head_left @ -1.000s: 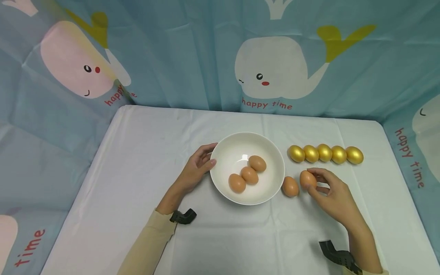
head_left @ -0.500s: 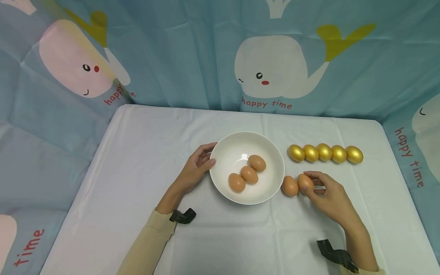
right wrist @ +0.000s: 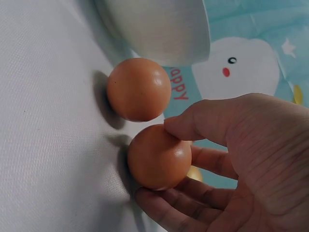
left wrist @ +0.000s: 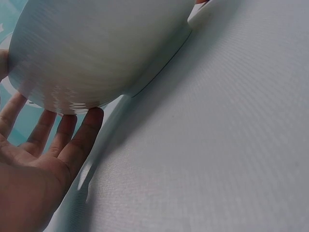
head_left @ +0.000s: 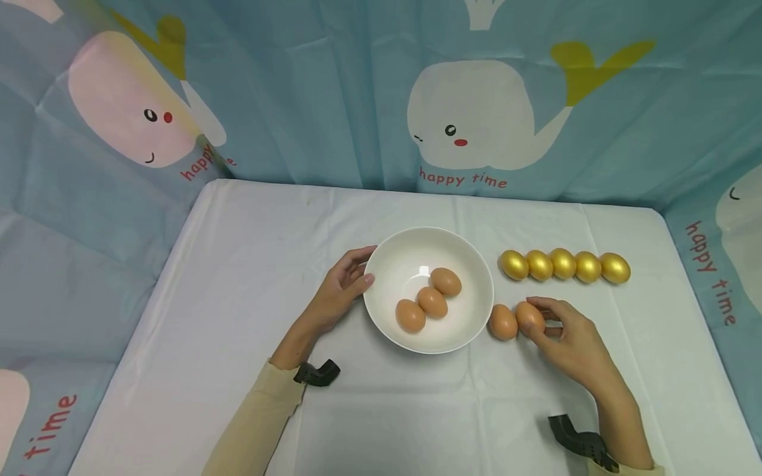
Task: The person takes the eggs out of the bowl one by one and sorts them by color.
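Right hand (head_left: 574, 344) pinched a brown egg (head_left: 529, 318) just beside a second egg (head_left: 503, 322), right of the bowl (head_left: 387, 281) on the desk (head_left: 268, 251), while left hand (head_left: 333, 297), fingers spread, touched the bowl's side.

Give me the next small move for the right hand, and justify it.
The right hand should probably loosen its grip on the brown egg and leave it there: it appears to rest on the white cloth, close beside another brown egg, side by side much like the golden eggs lined up beyond them.
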`<state>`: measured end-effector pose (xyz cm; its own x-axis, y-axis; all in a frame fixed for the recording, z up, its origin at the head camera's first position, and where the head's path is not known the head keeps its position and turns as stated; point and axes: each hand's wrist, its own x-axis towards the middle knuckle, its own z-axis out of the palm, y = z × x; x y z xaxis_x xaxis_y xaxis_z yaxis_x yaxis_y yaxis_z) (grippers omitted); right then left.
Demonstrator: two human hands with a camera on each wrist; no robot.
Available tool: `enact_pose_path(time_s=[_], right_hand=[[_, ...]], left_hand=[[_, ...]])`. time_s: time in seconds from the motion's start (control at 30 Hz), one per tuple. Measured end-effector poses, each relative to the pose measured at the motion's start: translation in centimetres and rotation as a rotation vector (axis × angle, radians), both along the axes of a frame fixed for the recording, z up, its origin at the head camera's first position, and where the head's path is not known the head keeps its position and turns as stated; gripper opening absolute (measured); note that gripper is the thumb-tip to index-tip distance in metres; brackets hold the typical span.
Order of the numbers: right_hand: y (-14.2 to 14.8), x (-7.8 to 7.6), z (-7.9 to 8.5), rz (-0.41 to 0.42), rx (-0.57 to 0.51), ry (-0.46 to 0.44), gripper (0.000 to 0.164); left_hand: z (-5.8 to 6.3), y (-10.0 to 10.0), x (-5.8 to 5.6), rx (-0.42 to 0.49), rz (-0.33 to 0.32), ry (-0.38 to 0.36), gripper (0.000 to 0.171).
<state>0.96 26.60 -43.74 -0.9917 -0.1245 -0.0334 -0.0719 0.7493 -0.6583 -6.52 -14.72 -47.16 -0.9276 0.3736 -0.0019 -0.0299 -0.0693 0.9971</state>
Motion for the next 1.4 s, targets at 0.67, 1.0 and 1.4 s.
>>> enact_pose_path(time_s=[0.67,1.0,1.4], right_hand=[[0.3,-0.2,0.3,-0.007,-0.019,0.065,0.044],[-0.5,-0.9,1.6,-0.025,-0.008,0.197,0.043],[-1.7,-2.6,4.1,0.063,0.032,0.319,0.042]], left_hand=[[0.0,0.0,0.1,0.012,-0.003,-0.005,0.054],[0.1,-0.1,0.0,0.008,-0.014,0.002,0.054],[0.1,-0.2,-0.1,-0.013,-0.010,0.005,0.053]])
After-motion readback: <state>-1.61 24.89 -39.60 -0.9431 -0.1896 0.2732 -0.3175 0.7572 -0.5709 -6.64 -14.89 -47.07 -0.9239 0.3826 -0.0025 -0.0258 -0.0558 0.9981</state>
